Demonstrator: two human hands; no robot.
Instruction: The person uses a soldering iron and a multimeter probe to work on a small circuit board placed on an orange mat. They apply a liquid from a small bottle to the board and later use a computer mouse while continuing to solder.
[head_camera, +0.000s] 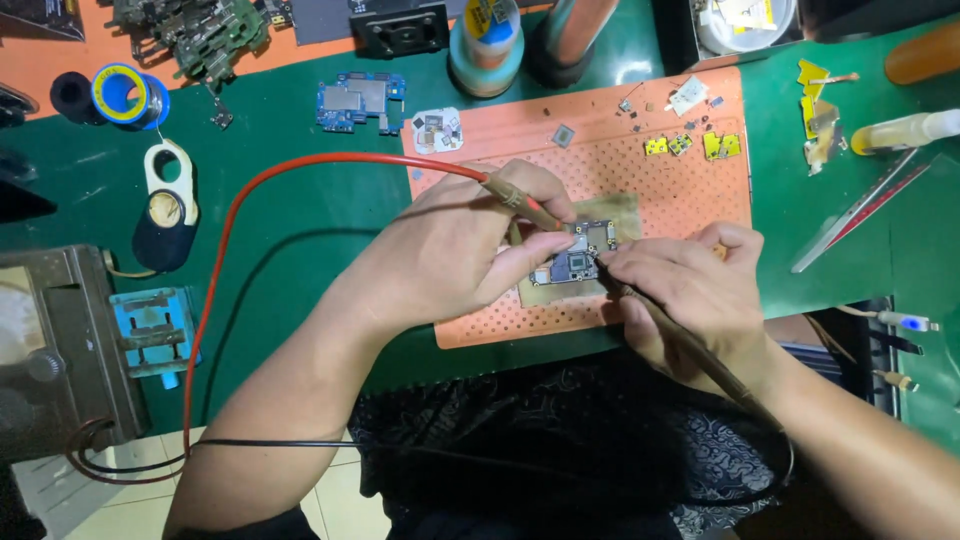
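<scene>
Left hand (455, 255) pinching a red-leaded probe (520, 198) between thumb and fingers, tip angled down onto the small circuit board (578, 255); right hand (690, 290) closed around a dark probe (680, 340), fingers pressed together near its tip, point touching the same board from the right side. Board lying on a tan patch in the middle of the orange perforated mat (660, 190), toward the mat's front edge; mat set on the green desk (290, 240) near its front edge. Red lead (215, 290) curving off leftward across the desk and down past the front edge; black lead trailing from the dark probe over the lap. Along the mat's back edge, loose chips and small yellow parts (690, 145). Just behind the mat's back left corner, a blue circuit board (360, 100); farther toward the desk's back left corner, a solder spool (125, 95). At the desk's left edge, a grey meter box (60, 340) with a blue holder (155, 325) beside it. Toward the right edge, tweezers (860, 210) lying slantwise.
</scene>
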